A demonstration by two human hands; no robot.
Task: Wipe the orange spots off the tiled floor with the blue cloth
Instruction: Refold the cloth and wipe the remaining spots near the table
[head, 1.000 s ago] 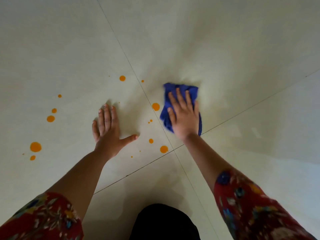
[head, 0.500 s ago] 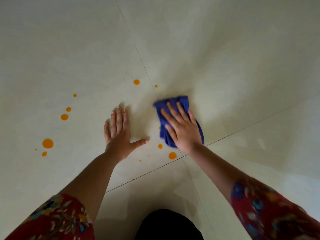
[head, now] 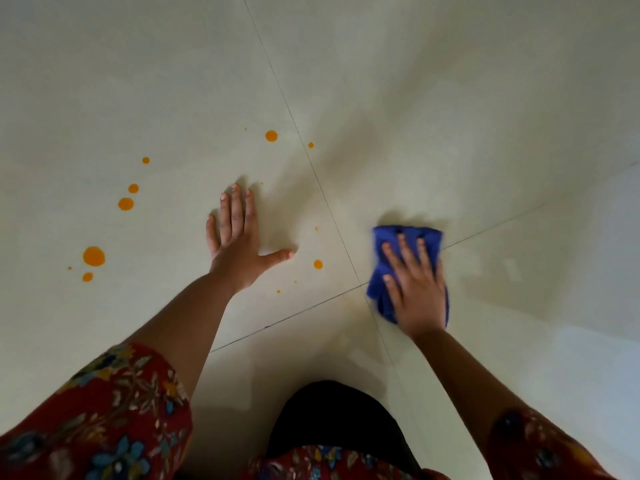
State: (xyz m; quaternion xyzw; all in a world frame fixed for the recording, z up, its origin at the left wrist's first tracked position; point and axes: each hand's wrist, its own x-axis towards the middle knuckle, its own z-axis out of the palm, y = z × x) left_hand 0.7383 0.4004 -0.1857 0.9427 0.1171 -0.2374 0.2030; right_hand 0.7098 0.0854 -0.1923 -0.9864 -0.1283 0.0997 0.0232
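Observation:
My right hand [head: 415,285] presses flat on the crumpled blue cloth [head: 379,289], which lies on the pale tiled floor [head: 450,116] just right of where the grout lines cross. My left hand [head: 239,244] is spread flat on the floor, holding nothing. Orange spots dot the left tile: a small one [head: 318,264] between my two hands, a large one [head: 94,256] at far left, a pair [head: 125,204] above it, and one [head: 271,136] farther away near the grout line.
Grout lines [head: 322,192] cross near the cloth. My dark-clothed knee [head: 332,414] sits at the bottom centre, between my red floral sleeves [head: 104,410]. A faint wet sheen shows on the tile to the right.
My right hand has slid the cloth to the right and toward me, across the grout line. Two orange spots near the tile junction are gone. My left hand stays planted.

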